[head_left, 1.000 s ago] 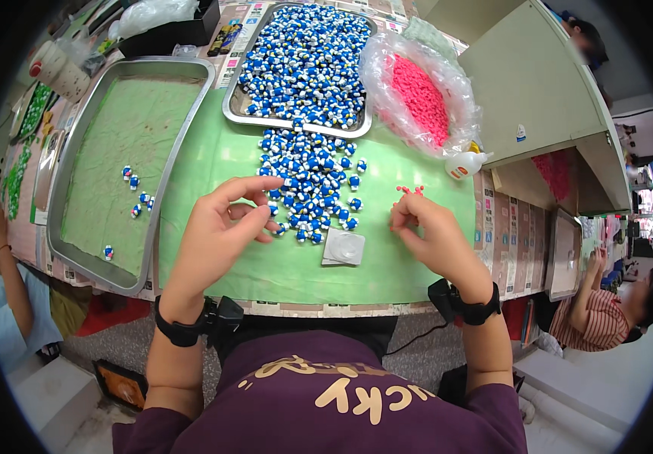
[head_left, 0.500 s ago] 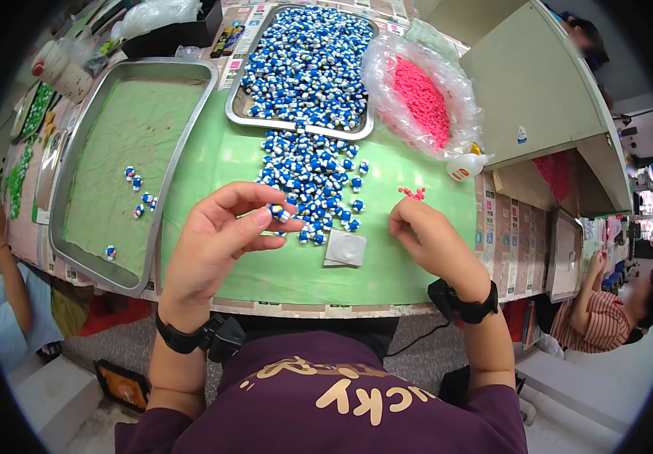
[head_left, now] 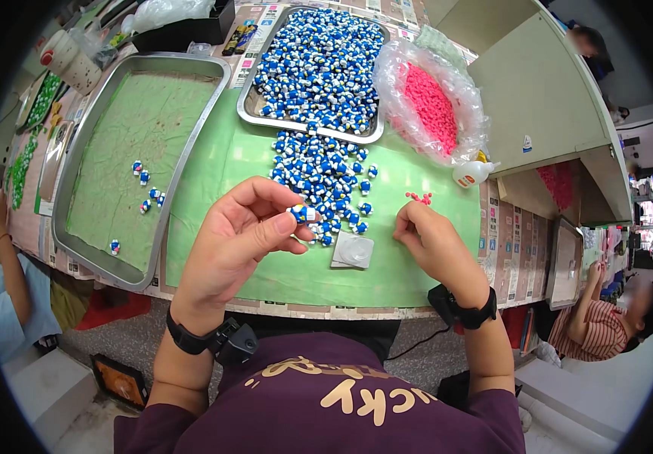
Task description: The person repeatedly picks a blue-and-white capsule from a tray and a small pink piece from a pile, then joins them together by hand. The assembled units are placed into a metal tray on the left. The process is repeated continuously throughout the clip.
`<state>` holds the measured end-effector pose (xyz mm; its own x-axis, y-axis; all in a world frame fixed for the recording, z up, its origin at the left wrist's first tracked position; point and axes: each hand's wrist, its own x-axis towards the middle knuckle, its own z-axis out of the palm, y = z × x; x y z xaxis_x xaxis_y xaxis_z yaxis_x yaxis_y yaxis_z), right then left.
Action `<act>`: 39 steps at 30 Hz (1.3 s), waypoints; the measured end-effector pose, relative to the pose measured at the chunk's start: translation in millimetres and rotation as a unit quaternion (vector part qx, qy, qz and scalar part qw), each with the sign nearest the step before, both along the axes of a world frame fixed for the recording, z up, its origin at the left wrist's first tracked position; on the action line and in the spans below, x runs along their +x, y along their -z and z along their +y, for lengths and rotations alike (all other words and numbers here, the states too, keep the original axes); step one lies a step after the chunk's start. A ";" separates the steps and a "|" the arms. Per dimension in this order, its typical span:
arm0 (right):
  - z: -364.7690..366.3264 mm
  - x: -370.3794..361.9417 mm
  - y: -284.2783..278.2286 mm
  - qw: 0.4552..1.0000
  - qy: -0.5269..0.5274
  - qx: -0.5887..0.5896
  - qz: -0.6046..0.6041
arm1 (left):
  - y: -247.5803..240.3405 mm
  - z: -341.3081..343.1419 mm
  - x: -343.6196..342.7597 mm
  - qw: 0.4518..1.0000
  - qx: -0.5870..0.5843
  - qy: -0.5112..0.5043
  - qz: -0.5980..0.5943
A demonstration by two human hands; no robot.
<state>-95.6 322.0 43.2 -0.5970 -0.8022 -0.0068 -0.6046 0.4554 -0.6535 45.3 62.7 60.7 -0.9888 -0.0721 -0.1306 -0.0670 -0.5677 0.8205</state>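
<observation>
Centre: left hand (head_left: pixel 239 234) pinches a blue-and-white figure (head_left: pixel 300 214) between thumb and finger | right of centre: right hand (head_left: pixel 438 244), fingertips curled together, contents hidden, just below loose pink bits (head_left: pixel 418 198) | upper centre: metal tray (head_left: pixel 273 123) heaped with figures, pile (head_left: pixel 319 163) below it | upper right: bag (head_left: pixel 430 106) | left: green-lined tray (head_left: pixel 160 121)

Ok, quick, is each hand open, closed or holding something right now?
Left hand: closed, holding a small, rounded blue-and-white figurine.
Right hand: curled; can't tell whether it holds anything.
</observation>
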 end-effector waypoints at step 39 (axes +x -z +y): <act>13.1 4.8 14.8 0.994 -0.025 -0.104 0.012 | 17.8 -14.2 -3.2 0.999 -0.022 -0.018 -0.030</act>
